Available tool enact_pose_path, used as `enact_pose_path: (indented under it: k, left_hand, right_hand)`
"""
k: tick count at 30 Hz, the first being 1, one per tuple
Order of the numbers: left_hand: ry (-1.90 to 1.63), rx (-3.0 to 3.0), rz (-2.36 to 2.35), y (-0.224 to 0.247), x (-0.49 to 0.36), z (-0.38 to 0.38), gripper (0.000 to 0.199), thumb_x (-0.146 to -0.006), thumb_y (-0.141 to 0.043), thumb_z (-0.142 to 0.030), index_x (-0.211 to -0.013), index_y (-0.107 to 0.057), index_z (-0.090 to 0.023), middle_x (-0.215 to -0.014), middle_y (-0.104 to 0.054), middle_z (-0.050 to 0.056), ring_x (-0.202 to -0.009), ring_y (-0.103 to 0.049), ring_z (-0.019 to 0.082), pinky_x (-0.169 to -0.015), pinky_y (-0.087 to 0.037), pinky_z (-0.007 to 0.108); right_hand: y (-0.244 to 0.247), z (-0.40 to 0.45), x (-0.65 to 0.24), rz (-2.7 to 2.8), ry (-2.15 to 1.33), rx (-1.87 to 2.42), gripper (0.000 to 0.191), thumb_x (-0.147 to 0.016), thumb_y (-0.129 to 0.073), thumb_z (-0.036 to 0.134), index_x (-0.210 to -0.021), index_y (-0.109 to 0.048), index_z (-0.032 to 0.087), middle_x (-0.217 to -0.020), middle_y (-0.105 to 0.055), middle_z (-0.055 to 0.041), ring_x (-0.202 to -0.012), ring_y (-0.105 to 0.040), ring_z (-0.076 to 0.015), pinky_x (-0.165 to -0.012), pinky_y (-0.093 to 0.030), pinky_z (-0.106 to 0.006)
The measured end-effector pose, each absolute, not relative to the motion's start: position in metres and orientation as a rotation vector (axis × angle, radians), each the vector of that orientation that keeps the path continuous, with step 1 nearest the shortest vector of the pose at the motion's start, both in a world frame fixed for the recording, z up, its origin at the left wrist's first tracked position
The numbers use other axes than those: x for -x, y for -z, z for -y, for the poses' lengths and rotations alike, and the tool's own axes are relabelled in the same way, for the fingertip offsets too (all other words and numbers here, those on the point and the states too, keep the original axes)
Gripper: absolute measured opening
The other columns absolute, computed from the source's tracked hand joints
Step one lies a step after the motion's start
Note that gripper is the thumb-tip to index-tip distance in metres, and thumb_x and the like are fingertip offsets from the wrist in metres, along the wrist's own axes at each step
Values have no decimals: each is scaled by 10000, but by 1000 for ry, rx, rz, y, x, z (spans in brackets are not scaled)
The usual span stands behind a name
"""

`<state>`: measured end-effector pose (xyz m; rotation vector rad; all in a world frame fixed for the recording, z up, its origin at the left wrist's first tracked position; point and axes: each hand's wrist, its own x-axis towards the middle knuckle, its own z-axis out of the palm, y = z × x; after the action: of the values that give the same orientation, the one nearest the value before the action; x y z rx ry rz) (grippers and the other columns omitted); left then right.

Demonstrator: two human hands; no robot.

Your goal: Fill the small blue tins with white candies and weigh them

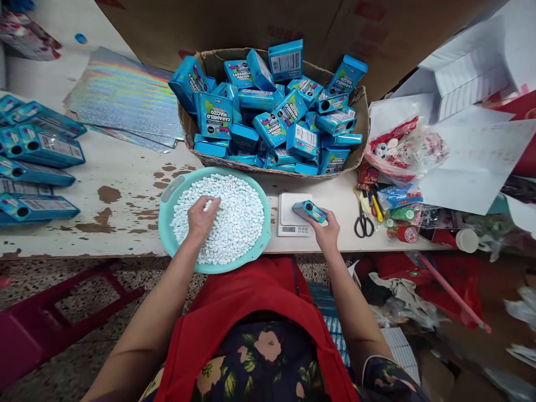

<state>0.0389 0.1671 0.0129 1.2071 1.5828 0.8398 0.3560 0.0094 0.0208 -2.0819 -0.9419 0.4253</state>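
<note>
Right hand (329, 233) grasps a small blue cardboard box (309, 210), extending leftward from its grip; left hand (201, 219), over white oval candies (237, 223), can't tell if holding any.

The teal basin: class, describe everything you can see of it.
The teal basin is round to oval, apparently smooth plastic, with a grey inset in its upper-left handle and another handle at lower right. It sits level, filled with small white pieces, the left hand reaching in among them. It rests on the worn white table, its near rim past the edge, below the cardboard box and left of the digital scale.
</note>
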Motion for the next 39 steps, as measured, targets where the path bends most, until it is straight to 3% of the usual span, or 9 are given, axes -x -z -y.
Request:
enact_pose_path:
  k: [4, 7, 9, 13, 21, 27, 32, 35, 39]
  left_hand:
    - [-944, -568, -1348, -31, -44, -176, 171, -673, -683, -287, -760, -611, -158, -602, -555, -6, -470, -488, 100, -363, -264, 180]
    - [-866, -282, -1186, -45, -42, -181, 176, -749, -608, -303, -671, -525, -168, -595, -536, 6, -459, -482, 89, -364, -299, 162]
    - [-873, -186, -1109, -52, -41, -183, 258, -805, -565, -336, -638, -456, -173, -614, -542, 7, -447, -472, 79, -374, -325, 160]
    - [-882, -177, -1152, -55, -41, -184, 286, -833, -604, -356, -667, -457, -174, -618, -543, -6, -497, -523, 92, -422, -400, 175]
    - [-999, -295, -1177, -59, -52, -183, 329, -906, -560, -334, -627, -491, -174, -600, -519, -3, -534, -540, 92, -438, -425, 178]
    - [-966, -476, -1165, -63, -59, -178, 257, -865, -618, -335, -675, -559, -171, -567, -507, -9, -497, -540, 104, -452, -452, 196]
    - [-965, -794, -1364, -47, -63, -174, 132, -770, -676, -199, -674, -603, -145, -562, -540, -26, -390, -431, 55, -347, -318, 159]
    - [-997, -811, -1349, -46, -61, -173, 106, -775, -675, -226, -733, -617, -148, -563, -541, -37, -359, -407, 48, -320, -266, 164]
    - [-966, -445, -1237, -58, -53, -178, 262, -873, -587, -350, -705, -558, -151, -589, -546, -7, -355, -414, 53, -316, -265, 177]
  right_hand:
    - [-9, -20, -356, 1051, -550, 2041, 467, -712, -720, 500, -1063, -637, 203, -1029, -663, -70, -990, -609, -235, -915, -478, -411]
    - [-9, -10, -363, 1020, -597, 2000, 583, -734, -711, 481, -1230, -558, 216, -1245, -605, -110, -1138, -572, -249, -979, -451, -436]
    - [-10, 2, -368, 907, -592, 1990, 563, -798, -639, 488, -1272, -523, 209, -1310, -568, -130, -1155, -572, -241, -980, -455, -439]
    - [-4, 29, -372, 643, -542, 2049, 496, -868, -514, 522, -1212, -563, 169, -1251, -608, -147, -1076, -611, -224, -953, -471, -430]
    - [13, 53, -364, 509, -565, 2110, 495, -841, -540, 535, -1142, -613, 149, -1159, -664, -145, -999, -622, -216, -914, -478, -423]
    - [9, 45, -360, 527, -585, 2082, 467, -862, -507, 532, -1142, -596, 169, -1173, -655, -132, -1023, -624, -215, -916, -488, -431]
    - [0, 22, -356, 705, -598, 1971, 651, -732, -703, 468, -1284, -493, 195, -1294, -564, -148, -1136, -577, -242, -933, -498, -431]
    - [-4, 4, -354, 843, -566, 1960, 719, -689, -750, 442, -1310, -473, 208, -1317, -529, -142, -1193, -535, -257, -956, -489, -440]
    - [-7, -9, -355, 924, -550, 1978, 696, -703, -732, 441, -1312, -475, 224, -1317, -524, -129, -1209, -523, -267, -979, -469, -458]
